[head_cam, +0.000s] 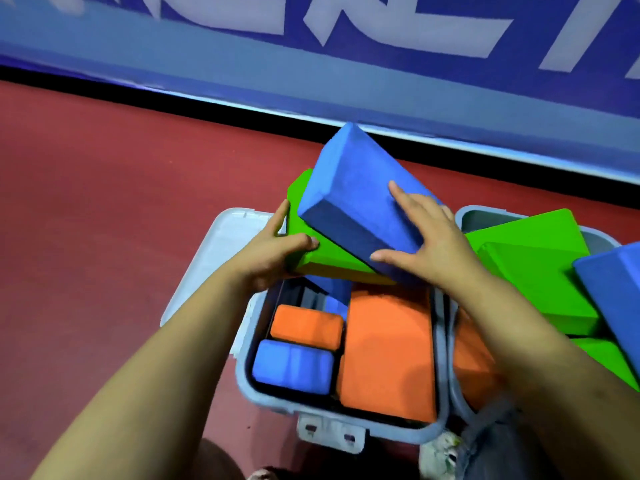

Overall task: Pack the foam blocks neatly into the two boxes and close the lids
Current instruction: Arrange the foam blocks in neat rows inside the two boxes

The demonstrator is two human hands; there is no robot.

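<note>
Two grey boxes stand side by side on the red floor. The left box holds a large orange block, a small orange block and a small blue block. Over its far end, a green block lies tilted with a big blue block slanting on top. My left hand grips the green block's left end. My right hand presses on the blue block's near side. The right box is piled with green blocks and a blue block.
The left box's lid lies open flat on the floor to the left. A latch juts from the box's near edge. A blue banner wall runs along the far side. A shoe and trouser leg sit at the bottom right.
</note>
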